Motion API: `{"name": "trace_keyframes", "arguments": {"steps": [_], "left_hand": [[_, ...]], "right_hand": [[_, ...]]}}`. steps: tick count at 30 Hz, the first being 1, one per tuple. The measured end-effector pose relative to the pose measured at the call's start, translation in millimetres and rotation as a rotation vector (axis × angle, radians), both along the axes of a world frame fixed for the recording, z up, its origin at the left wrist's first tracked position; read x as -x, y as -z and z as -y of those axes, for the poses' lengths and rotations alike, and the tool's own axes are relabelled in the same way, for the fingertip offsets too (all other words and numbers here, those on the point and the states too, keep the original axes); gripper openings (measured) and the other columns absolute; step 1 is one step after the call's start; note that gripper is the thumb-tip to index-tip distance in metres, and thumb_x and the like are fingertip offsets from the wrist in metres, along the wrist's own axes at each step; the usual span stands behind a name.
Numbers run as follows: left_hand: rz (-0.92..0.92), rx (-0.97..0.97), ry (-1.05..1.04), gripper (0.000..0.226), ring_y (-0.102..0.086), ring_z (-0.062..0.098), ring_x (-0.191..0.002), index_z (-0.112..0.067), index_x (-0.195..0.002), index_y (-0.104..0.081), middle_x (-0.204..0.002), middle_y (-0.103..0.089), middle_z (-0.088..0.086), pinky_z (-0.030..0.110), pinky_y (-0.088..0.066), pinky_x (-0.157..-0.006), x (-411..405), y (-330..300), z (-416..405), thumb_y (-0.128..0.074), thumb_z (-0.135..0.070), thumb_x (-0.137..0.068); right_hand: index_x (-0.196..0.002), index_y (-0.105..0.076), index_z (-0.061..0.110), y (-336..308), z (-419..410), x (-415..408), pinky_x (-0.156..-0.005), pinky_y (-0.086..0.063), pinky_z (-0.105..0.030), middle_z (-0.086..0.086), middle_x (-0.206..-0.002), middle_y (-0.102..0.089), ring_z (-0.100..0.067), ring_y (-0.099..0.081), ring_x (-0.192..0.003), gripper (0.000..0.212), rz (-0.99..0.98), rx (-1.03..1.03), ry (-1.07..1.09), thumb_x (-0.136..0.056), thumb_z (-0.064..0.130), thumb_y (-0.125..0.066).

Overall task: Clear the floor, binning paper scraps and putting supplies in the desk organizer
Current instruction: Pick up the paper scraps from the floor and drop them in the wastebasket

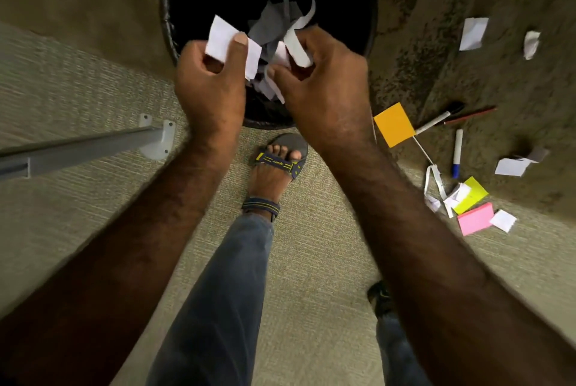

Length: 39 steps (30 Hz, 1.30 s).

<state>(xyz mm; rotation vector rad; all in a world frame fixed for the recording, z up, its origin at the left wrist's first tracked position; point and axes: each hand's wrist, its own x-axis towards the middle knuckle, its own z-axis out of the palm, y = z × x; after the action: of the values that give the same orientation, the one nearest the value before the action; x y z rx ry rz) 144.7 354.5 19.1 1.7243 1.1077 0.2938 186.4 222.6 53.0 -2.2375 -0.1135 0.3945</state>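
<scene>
1. Near the bottom, a jeans-clad leg and a sandalled foot [276, 164] stand on the carpet just before the bin.
2. The left hand [212, 86] is closed, its thumb pinching a white paper scrap [223, 39] over the black bin [170, 23].
3. The right hand [324, 80] is curled shut on a bunch of white scraps [296, 48] above the bin's mouth.
4. To the right, an orange sticky pad [394, 124], markers [457, 153], a pink pad [475, 218] and loose scraps [473, 33] lie on the floor.
</scene>
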Motion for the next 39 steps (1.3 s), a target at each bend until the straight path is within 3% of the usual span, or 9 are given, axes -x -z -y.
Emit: {"name": "trace_keyframes", "arguments": {"steps": [5, 7, 9, 12, 15, 23, 30, 36, 39], "left_hand": [[0.046, -0.019, -0.031, 0.042, -0.065, 0.012, -0.069, -0.001, -0.11, -0.062, -0.078, -0.066, 0.001, 0.049, -0.062, -0.073, 3, 2, 4, -0.079, -0.033, -0.088], [0.086, -0.037, -0.022, 0.044, -0.063, 0.009, -0.069, 0.002, -0.113, -0.06, -0.079, -0.064, -0.001, 0.041, -0.062, -0.07, 6, 1, 8, -0.079, -0.029, -0.09], [0.13, -0.063, 0.007, 0.042, -0.06, 0.004, -0.068, 0.006, -0.114, -0.059, -0.079, -0.061, -0.003, 0.027, -0.057, -0.066, 9, 1, 15, -0.077, -0.025, -0.092], [0.171, -0.091, 0.067, 0.035, -0.059, 0.0, -0.071, 0.006, -0.112, -0.06, -0.084, -0.061, -0.002, 0.02, -0.053, -0.069, 12, -2, 28, -0.074, -0.021, -0.094], [0.189, -0.092, 0.163, 0.03, -0.059, 0.002, -0.074, 0.006, -0.11, -0.061, -0.086, -0.062, 0.0, 0.022, -0.052, -0.07, 13, -5, 52, -0.073, -0.018, -0.095], [0.202, -0.03, 0.398, 0.022, -0.055, 0.0, -0.067, -0.007, -0.106, -0.06, -0.077, -0.058, -0.012, 0.017, -0.048, -0.065, 17, 11, 147, -0.074, -0.02, -0.094], [0.093, 0.018, 0.703, 0.025, -0.052, 0.007, -0.065, -0.017, -0.108, -0.059, -0.076, -0.057, -0.008, 0.022, -0.05, -0.061, 35, 52, 235, -0.075, -0.025, -0.092], [-0.068, 0.035, 0.922, 0.032, -0.05, 0.01, -0.064, -0.006, -0.11, -0.063, -0.081, -0.061, 0.009, 0.023, -0.047, -0.06, 59, 110, 300, -0.078, -0.027, -0.09], [-0.13, 0.003, 1.062, 0.033, -0.054, 0.011, -0.073, -0.01, -0.109, -0.065, -0.09, -0.064, 0.011, 0.032, -0.055, -0.066, 73, 139, 331, -0.078, -0.031, -0.088]], "right_hand": [[-0.131, -0.069, 0.017, 13, -2, 9, -0.088, -0.062, -0.039, 0.001, -0.111, -0.077, -0.015, -0.073, -0.1, 0.05, -0.025, -0.024, -0.016, -0.084, 0.024, -0.084], [-0.136, -0.066, 0.017, 15, 5, 13, -0.092, -0.062, -0.04, 0.0, -0.117, -0.076, -0.016, -0.073, -0.107, 0.055, -0.032, -0.068, 0.002, -0.084, 0.021, -0.084], [-0.136, -0.066, 0.017, 17, 14, 17, -0.092, -0.063, -0.038, -0.002, -0.119, -0.075, -0.015, -0.072, -0.108, 0.053, -0.021, -0.103, 0.027, -0.086, 0.019, -0.082], [-0.132, -0.068, 0.014, 18, 31, 23, -0.092, -0.063, -0.036, -0.003, -0.116, -0.074, -0.014, -0.072, -0.105, 0.045, 0.003, -0.137, 0.079, -0.088, 0.017, -0.08], [-0.127, -0.071, 0.011, 20, 57, 31, -0.091, -0.062, -0.036, -0.003, -0.112, -0.074, -0.014, -0.073, -0.104, 0.038, 0.021, -0.175, 0.157, -0.089, 0.01, -0.075], [-0.116, -0.074, 0.004, 44, 144, 69, -0.085, -0.061, -0.035, -0.005, -0.106, -0.075, -0.015, -0.073, -0.096, 0.027, 0.143, -0.103, 0.367, -0.089, 0.004, -0.075], [-0.117, -0.073, 0.01, 89, 239, 112, -0.085, -0.06, -0.041, -0.003, -0.106, -0.073, -0.018, -0.071, -0.098, 0.028, 0.062, 0.045, 0.488, -0.089, 0.01, -0.074], [-0.121, -0.071, 0.015, 128, 323, 148, -0.094, -0.057, -0.044, -0.003, -0.115, -0.073, -0.023, -0.069, -0.109, 0.035, -0.072, 0.203, 0.543, -0.086, 0.014, -0.076], [-0.121, -0.071, 0.014, 151, 359, 164, -0.099, -0.053, -0.041, -0.006, -0.118, -0.072, -0.026, -0.067, -0.113, 0.037, -0.11, 0.269, 0.579, -0.084, 0.011, -0.072]]}}
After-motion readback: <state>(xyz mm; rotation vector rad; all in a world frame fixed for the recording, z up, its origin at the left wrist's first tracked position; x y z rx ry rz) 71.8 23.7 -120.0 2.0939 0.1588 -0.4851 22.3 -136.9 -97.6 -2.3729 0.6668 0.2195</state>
